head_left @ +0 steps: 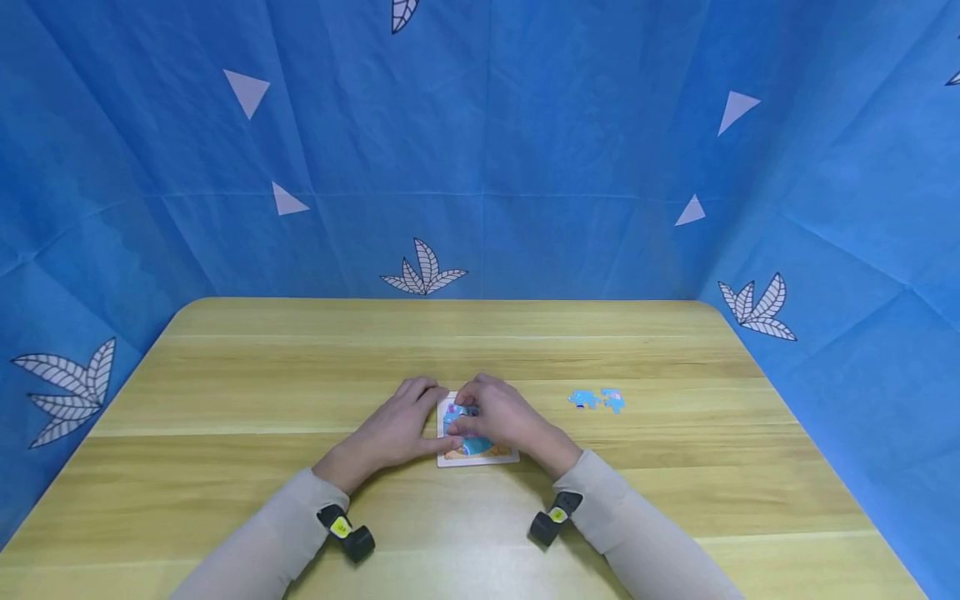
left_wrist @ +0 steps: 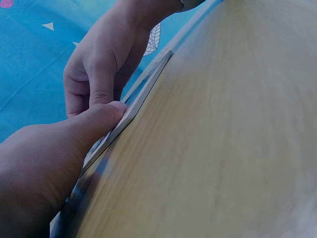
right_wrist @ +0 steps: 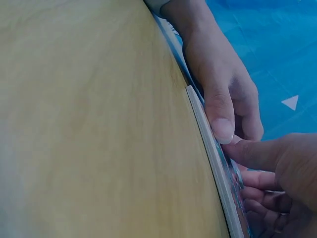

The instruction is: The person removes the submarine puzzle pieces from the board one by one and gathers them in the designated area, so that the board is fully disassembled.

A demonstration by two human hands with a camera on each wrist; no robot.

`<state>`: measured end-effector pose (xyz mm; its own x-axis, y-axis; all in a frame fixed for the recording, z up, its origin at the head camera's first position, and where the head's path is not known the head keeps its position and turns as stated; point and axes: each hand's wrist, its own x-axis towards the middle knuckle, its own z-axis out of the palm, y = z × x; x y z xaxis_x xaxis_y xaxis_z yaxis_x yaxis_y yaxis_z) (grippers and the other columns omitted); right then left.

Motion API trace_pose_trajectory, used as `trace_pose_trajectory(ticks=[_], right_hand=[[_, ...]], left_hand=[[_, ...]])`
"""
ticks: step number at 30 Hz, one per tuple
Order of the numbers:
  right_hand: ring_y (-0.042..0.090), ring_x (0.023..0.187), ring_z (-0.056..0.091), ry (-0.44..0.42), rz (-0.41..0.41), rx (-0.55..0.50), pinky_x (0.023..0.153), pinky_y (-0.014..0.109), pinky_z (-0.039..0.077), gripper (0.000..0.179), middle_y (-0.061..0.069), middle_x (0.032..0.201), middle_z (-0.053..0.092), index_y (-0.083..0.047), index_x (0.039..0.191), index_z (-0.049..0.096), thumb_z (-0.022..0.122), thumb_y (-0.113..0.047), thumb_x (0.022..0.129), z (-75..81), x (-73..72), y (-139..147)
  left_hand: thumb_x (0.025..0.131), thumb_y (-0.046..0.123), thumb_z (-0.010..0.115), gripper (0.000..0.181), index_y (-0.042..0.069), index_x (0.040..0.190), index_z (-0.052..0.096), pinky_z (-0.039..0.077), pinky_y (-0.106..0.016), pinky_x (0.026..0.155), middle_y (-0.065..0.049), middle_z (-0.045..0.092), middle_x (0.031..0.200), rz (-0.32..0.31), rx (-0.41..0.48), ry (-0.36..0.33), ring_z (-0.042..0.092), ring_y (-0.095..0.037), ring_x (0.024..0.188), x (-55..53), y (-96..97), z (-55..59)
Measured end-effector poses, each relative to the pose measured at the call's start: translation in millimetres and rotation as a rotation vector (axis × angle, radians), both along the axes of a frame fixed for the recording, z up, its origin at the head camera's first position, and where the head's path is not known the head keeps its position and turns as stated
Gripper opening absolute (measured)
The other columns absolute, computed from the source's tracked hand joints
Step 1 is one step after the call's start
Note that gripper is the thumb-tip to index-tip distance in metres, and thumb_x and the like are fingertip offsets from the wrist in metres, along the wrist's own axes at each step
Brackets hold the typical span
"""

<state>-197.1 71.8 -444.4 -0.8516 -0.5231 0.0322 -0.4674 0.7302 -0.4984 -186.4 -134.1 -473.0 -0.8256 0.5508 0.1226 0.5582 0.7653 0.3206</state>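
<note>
A small jigsaw puzzle board point(head_left: 477, 460) with a pale frame and a colourful picture lies on the table in the head view. My left hand point(head_left: 399, 423) holds its left side, the thumb lying over the picture and the fingers near the far left corner. Above the picture, my right hand point(head_left: 501, 414) has thumb and fingertips drawn together around a puzzle piece point(right_wrist: 237, 174), mostly hidden by the fingers. The left wrist view shows the left thumb point(left_wrist: 106, 116) touching the board's near edge, close to the right hand's fingers.
Two loose blue puzzle pieces, a left one point(head_left: 584, 399) and a right one point(head_left: 613, 399), lie to the right of the board. The wooden table point(head_left: 300, 358) meets a blue patterned curtain point(head_left: 480, 150) behind and at both sides.
</note>
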Motion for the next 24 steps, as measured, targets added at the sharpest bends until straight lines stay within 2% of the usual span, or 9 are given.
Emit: trace_pose_trajectory(ticks=[6,10,14,24], right_hand=[[0.011,0.082,0.053,-0.036,-0.022,-0.036,0.072,0.028,0.049,0.03,-0.004,0.093,0.057,-0.012,0.1,0.065,0.08,-0.031,0.083,2.2,1.1,-0.3],[0.01,0.074,0.054,-0.045,-0.025,-0.08,0.065,0.026,0.048,0.018,-0.006,0.085,0.059,-0.015,0.098,0.062,0.075,-0.021,0.088,4.6,0.8,1.7],[0.008,0.07,0.054,-0.009,-0.017,-0.095,0.063,0.025,0.048,0.006,-0.009,0.08,0.06,-0.016,0.097,0.064,0.068,-0.016,0.093,8.2,-0.7,6.2],[0.009,0.072,0.055,-0.038,-0.032,-0.163,0.064,0.027,0.048,0.006,-0.007,0.084,0.063,-0.017,0.1,0.067,0.063,-0.019,0.097,21.9,-7.6,27.6]], left_hand=[[0.084,0.071,0.057,0.087,0.005,0.14,0.051,0.041,-0.042,0.106,-0.011,0.044,0.14,-0.002,0.008,0.0,0.04,-0.026,0.129,-0.2,0.1,-0.1],[0.084,0.07,0.058,0.085,0.006,0.14,0.051,0.042,-0.042,0.105,-0.01,0.044,0.139,-0.005,0.014,0.0,0.04,-0.026,0.129,-0.5,0.5,-0.1],[0.084,0.068,0.06,0.085,0.005,0.14,0.051,0.041,-0.041,0.106,-0.011,0.044,0.14,0.004,0.01,-0.006,0.04,-0.026,0.129,-0.1,0.9,0.0],[0.083,0.068,0.061,0.087,0.004,0.141,0.05,0.041,-0.043,0.106,-0.012,0.044,0.14,0.006,0.016,-0.008,0.04,-0.028,0.13,0.7,1.1,1.4]])
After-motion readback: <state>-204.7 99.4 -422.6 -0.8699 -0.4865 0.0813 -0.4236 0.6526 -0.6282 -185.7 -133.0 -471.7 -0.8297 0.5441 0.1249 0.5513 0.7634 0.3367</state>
